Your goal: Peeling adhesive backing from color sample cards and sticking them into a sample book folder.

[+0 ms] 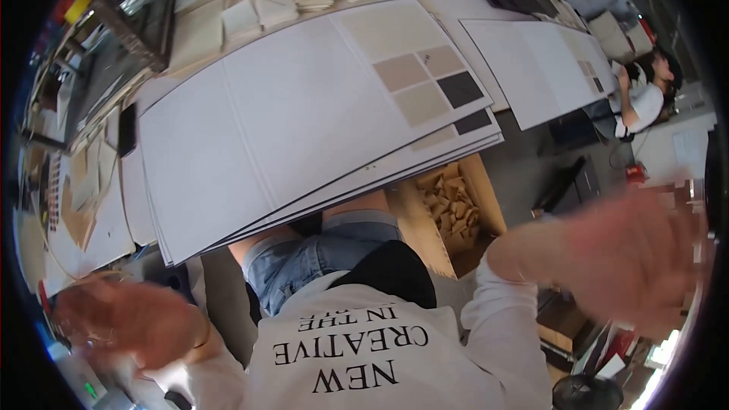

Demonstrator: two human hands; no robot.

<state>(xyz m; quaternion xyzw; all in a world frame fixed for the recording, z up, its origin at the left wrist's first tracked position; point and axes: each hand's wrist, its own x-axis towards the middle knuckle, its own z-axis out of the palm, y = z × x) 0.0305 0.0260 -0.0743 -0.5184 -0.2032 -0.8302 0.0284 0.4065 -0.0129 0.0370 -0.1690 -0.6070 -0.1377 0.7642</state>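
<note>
Head view: a stack of white boards (pixel 228 129) lies ahead of and between both hands. Its right forearm raised, the person extends the right hand (pixel 619 258) outward; the left hand (pixel 129 323) extends opposite. Blur hides whether either grips anything. Nearer the right hand sits a carton (pixel 414 237) of tan pieces (pixel 453 205).

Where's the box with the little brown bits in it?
In the head view, the cardboard box is right of centre, below the lower edge of the stacked white boards, between the denim shorts and the blurred right hand.
</note>
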